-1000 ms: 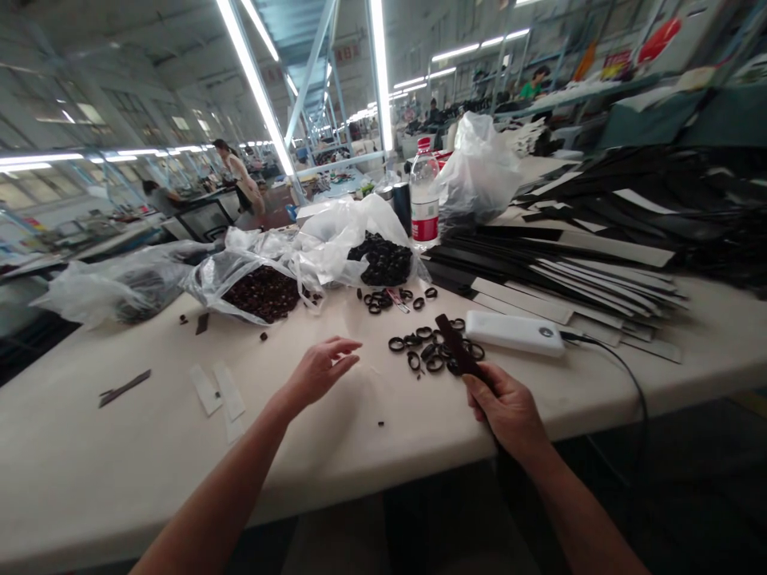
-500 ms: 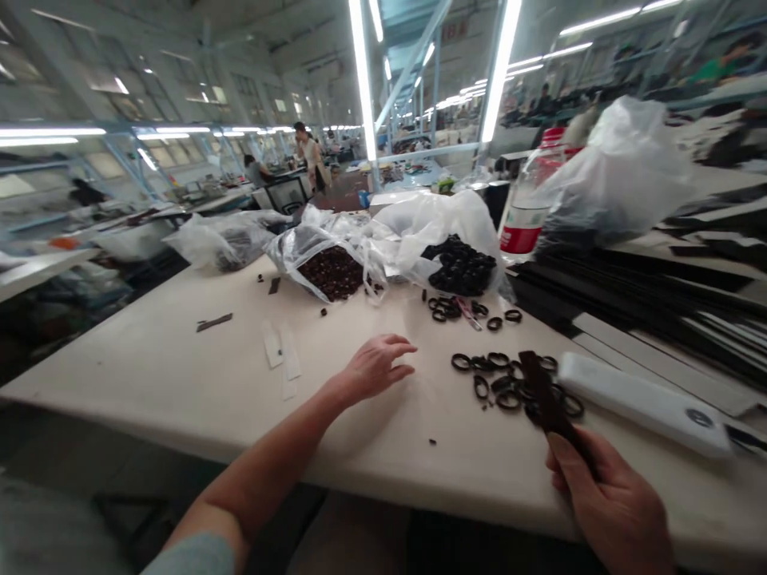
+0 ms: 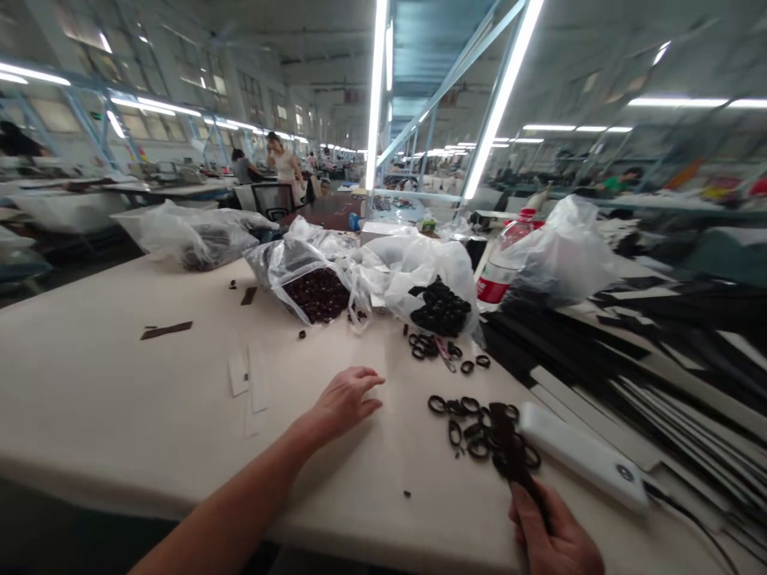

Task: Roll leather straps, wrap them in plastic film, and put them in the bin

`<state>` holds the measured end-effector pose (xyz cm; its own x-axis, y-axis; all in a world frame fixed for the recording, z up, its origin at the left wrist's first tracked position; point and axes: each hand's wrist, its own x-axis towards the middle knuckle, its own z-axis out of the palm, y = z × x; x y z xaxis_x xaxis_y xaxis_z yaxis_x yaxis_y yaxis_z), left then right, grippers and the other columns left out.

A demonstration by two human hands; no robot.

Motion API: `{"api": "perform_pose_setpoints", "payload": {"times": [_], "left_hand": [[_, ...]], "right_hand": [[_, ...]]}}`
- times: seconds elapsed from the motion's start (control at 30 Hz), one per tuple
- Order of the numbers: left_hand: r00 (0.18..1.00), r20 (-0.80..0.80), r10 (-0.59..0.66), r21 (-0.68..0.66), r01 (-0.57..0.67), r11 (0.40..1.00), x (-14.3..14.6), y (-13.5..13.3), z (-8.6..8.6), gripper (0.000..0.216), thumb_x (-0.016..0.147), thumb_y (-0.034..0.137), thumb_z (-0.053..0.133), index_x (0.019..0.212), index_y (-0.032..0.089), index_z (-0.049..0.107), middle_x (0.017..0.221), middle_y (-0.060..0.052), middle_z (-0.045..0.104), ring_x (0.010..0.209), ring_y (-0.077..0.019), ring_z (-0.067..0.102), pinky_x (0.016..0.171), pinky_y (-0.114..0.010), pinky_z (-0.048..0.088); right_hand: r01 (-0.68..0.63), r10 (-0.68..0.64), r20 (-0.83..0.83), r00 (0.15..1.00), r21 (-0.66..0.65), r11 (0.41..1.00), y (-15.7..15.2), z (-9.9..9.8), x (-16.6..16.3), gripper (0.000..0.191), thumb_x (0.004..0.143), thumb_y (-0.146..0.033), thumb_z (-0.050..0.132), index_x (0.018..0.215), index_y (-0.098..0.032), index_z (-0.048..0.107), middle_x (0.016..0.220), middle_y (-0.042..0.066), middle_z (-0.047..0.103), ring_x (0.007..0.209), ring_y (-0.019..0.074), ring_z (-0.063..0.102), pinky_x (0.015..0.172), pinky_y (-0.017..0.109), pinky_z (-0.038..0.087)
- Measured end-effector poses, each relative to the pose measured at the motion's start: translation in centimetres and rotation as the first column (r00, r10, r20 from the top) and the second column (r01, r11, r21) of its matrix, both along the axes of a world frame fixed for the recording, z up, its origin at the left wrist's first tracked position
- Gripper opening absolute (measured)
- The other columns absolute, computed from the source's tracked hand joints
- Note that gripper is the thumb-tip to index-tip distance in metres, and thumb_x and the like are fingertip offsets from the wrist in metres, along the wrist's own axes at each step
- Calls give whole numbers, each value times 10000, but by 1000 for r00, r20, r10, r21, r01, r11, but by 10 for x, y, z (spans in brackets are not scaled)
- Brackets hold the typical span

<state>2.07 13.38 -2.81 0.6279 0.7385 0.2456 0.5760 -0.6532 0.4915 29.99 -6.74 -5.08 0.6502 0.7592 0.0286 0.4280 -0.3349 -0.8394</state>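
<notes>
My left hand (image 3: 343, 402) hovers over or rests on the pale tabletop (image 3: 180, 399), fingers apart and nothing in them. My right hand (image 3: 554, 523) grips a dark brown flat strip (image 3: 509, 439) between thumb and fingers, its free end pointing away from me. Beneath and beside that strip lies a pile of dark rings (image 3: 478, 447), partly hidden by it. A smaller group of dark rings (image 3: 423, 345) sits farther back, with a pinkish tool (image 3: 445, 354) among them. One tiny dark bit (image 3: 407, 494) lies near the front edge.
A white corded device (image 3: 584, 457) lies right of the rings, beside stacked dark strips (image 3: 599, 367). Behind stand a bag of brown pieces (image 3: 317, 294), a bag of black pieces (image 3: 440, 307) and a red-labelled bottle (image 3: 494, 283). White strips (image 3: 256, 379) lie to the left.
The camera view has shifted, so the table's contents appear lower and farther left. My right hand still holds the brown strip, and my left hand stays empty with fingers apart.
</notes>
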Motion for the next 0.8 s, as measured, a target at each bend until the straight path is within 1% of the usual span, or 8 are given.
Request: {"api": "perform_pose_setpoints", "payload": {"times": [0.17, 0.37, 0.47, 0.53, 0.6, 0.63, 0.73, 0.8], "left_hand": [[1000, 25, 8, -53, -7, 999, 0, -1, 2, 396, 835, 224, 677, 1229, 187, 667, 1253, -123, 679, 1170, -253, 629, 1049, -419, 506], [999, 40, 11, -83, -8, 997, 2, -4, 5, 415, 836, 233, 677, 1247, 181, 657, 1272, -129, 671, 1192, -260, 620, 1068, -433, 494], [998, 62, 21, -91, -15, 996, 1, -5, 1, 421, 828, 223, 681, 1247, 184, 656, 1280, -127, 668, 1198, -258, 618, 1072, -429, 493], [996, 89, 26, -98, -17, 995, -1, 1, -3, 424, 841, 236, 670, 1262, 195, 644, 1294, -122, 660, 1190, -246, 626, 1062, -414, 502], [996, 80, 49, -80, -43, 996, -1, 16, -6, 420, 861, 231, 639, 1280, 194, 628, 1317, -126, 646, 1193, -237, 628, 1058, -399, 504], [996, 45, 72, -50, -70, 996, -1, 27, -6, 425, 867, 216, 625, 1291, 183, 619, 1339, -139, 631, 1210, -241, 619, 1067, -396, 496], [971, -165, 174, 136, -152, 979, 3, 70, 0, 486, 837, 160, 636, 1321, 151, 594, 1424, -177, 562, 1304, -290, 543, 1101, -429, 449], [939, -256, 231, 237, -171, 956, 9, 100, 6, 518, 807, 159, 661, 1320, 149, 591, 1458, -185, 528, 1352, -327, 480, 1103, -468, 418]], "right_hand": [[44, -39, -55, 998, 99, 994, 1, 4, -15, 534, 785, -701, 563, 952, -200, 644, 585, -17, 565, 481, 156, 511, 504, 283, 433], [53, -50, -28, 998, 105, 993, 1, 4, -15, 546, 788, -706, 557, 970, -199, 646, 598, -18, 565, 489, 160, 506, 519, 288, 431], [42, -39, -22, 999, 118, 992, 1, 1, -14, 547, 792, -703, 558, 969, -194, 648, 594, -16, 565, 490, 167, 506, 519, 292, 435], [36, -36, 1, 999, 122, 992, 1, -2, -13, 544, 796, -703, 557, 960, -193, 651, 603, -10, 578, 501, 173, 524, 530, 296, 442], [27, -31, 28, 999, 130, 991, 0, -6, -11, 540, 802, -706, 551, 946, -196, 651, 612, -5, 589, 519, 179, 547, 539, 296, 446], [20, -26, 40, 999, 137, 990, 0, -8, -10, 535, 805, -706, 549, 941, -199, 650, 612, -4, 590, 526, 181, 555, 538, 295, 445], [-1, -8, 58, 998, 151, 988, 0, -14, -6, 516, 823, -698, 541, 946, -208, 647, 618, -2, 599, 527, 183, 562, 518, 290, 440], [-30, 18, 84, 996, 144, 989, 0, -17, -3, 511, 831, -693, 535, 948, -208, 645, 622, 4, 613, 524, 186, 568, 511, 289, 445]]}}
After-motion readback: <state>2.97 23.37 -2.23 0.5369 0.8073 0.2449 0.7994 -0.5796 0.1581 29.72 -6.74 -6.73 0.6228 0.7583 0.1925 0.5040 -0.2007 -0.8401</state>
